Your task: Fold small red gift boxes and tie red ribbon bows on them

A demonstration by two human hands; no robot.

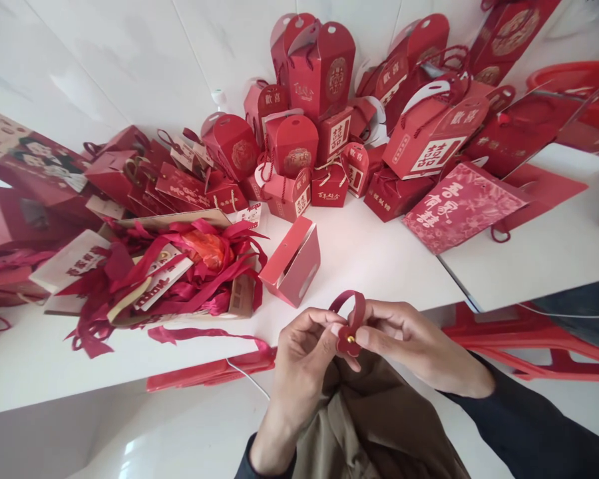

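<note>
My left hand (302,356) and my right hand (412,339) meet just below the table's front edge. Both pinch a small dark red ribbon loop (348,318) with a gold bead at its lower end. The loop stands up between my fingertips. A small red box (292,261) lies tipped on the white table (379,259) just beyond my hands. To the left, a flat cardboard tray (242,296) holds a heap of red ribbons (180,269) and tags.
Several red gift boxes and bags (319,66) are piled along the back of the table against the white wall. A large flat red bag (456,206) lies at the right. A red plastic stool (529,339) stands below right. A white cable (247,376) hangs off the table edge.
</note>
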